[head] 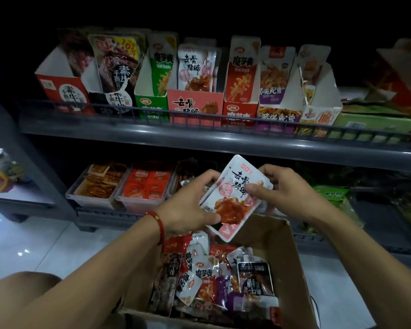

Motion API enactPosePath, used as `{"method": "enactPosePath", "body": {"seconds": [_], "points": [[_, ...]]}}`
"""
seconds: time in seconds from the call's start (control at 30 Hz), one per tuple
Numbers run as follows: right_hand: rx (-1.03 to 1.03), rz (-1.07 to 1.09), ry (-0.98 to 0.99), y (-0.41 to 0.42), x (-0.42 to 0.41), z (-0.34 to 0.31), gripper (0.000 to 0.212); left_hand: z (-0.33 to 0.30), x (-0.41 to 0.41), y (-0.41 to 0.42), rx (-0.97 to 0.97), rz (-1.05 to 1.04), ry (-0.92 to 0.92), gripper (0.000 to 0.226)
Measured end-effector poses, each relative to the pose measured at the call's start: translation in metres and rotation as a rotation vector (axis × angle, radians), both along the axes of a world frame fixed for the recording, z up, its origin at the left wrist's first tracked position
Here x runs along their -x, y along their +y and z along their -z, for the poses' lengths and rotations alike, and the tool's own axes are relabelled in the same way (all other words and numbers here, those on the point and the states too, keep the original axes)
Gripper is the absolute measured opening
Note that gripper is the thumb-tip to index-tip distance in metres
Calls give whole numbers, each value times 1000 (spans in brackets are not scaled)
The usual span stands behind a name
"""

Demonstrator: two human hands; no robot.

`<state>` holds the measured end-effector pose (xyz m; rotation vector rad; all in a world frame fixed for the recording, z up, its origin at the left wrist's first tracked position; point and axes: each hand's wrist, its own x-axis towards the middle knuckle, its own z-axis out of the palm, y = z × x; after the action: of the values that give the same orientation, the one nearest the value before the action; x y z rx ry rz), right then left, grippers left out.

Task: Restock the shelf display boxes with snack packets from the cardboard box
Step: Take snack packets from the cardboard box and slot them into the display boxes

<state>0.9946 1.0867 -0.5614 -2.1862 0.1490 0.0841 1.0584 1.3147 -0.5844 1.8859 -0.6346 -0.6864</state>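
Together, both hands hold a small stack of white-and-pink snack packets [233,198] just above the cardboard box [278,236]. The left hand [188,205] curls round the stack's lower left edge, thumb across the front near the printed meat; the right hand [280,193] pinches the upper right corner, thumb on the face and fingers behind. Held from two opposite sides like this, the packets look to be getting squared up, faces forward and tops upward, so they can go into a display box as one bundle.

Below them the cardboard box is open and holds a jumble of mixed packets in red, white, purple and black, so sorting by brand seems needed before shelving. Up on the upper shelf [199,136], the pink display box [195,103] bears the same characters and picture as the held packets and already holds a few upright, with room in front; it is the likely destination. Neighbouring display boxes carry other brands.
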Motion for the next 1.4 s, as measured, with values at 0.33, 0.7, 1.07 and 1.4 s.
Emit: {"method": "enactPosePath", "body": {"seconds": [0.33,0.7,1.07,1.4], "points": [[52,-166,-46,18,-26,-79,42,-33,-22,7,158,3,-141,56],[270,-252,-158,51,-83,-142,24,-56,-52,39,418,-372,-72,69],[673,-6,-464,42,-164,-227,39,-53,-79,78,411,-764,-40,46],[858,-74,-266,76,-214,-164,59,-54,-79,78,349,-764,-24,40]]}}
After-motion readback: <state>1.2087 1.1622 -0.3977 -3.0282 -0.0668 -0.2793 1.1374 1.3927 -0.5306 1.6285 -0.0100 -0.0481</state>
